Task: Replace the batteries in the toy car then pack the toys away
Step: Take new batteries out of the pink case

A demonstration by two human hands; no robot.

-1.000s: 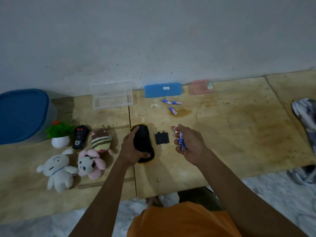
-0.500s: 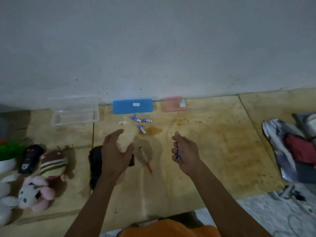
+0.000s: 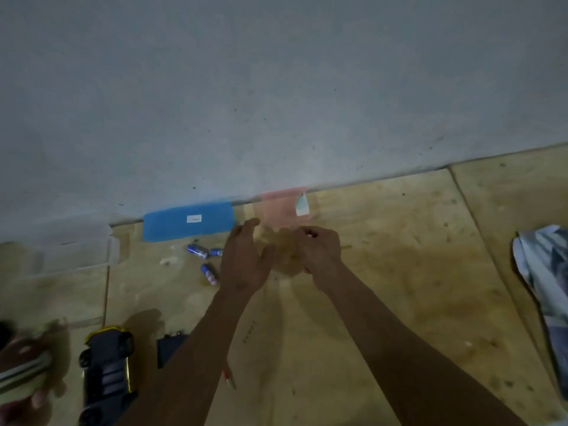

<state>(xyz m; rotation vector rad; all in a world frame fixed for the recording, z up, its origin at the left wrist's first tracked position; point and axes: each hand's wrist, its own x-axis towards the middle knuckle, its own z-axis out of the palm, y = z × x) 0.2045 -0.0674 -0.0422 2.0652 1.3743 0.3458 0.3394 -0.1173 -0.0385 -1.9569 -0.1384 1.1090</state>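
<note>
The black and yellow toy car (image 3: 107,370) lies upside down on the wooden table at the lower left, with its black battery cover (image 3: 168,348) beside it. Three blue batteries (image 3: 210,273) lie loose near the blue box (image 3: 187,221). My left hand (image 3: 244,259) hovers open just right of those batteries, holding nothing. My right hand (image 3: 319,250) is closed in a fist in front of the pink box (image 3: 282,206); only a small pale tip of the batteries it holds shows at the knuckles. A red-tipped screwdriver (image 3: 229,379) peeks out under my left forearm.
A clear plastic box (image 3: 76,253) stands at the back left against the wall. Blurred plush toys (image 3: 24,364) sit at the lower left edge. A crumpled cloth (image 3: 544,272) lies at the far right. The table's front edge is near the bottom right.
My left hand let go of the car and both hands moved forward towards the pink box. The view swung right, so the car and plush toys slid to the lower left.
</note>
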